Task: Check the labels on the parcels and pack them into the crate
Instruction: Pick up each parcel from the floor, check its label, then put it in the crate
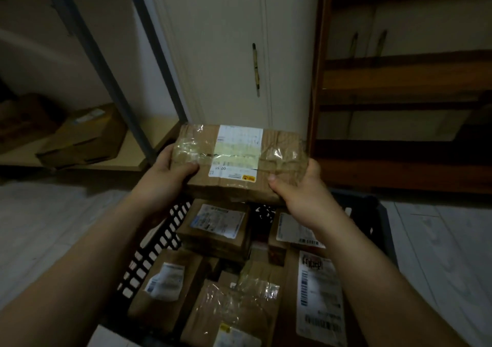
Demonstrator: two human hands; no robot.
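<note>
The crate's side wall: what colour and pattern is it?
Black crate, with a grid of small openings, seen in the head view.

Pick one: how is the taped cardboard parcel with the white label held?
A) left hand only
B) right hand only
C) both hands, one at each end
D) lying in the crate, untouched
C: the left hand grips the left end of the taped cardboard parcel and the right hand its right end, above the black crate.
</note>
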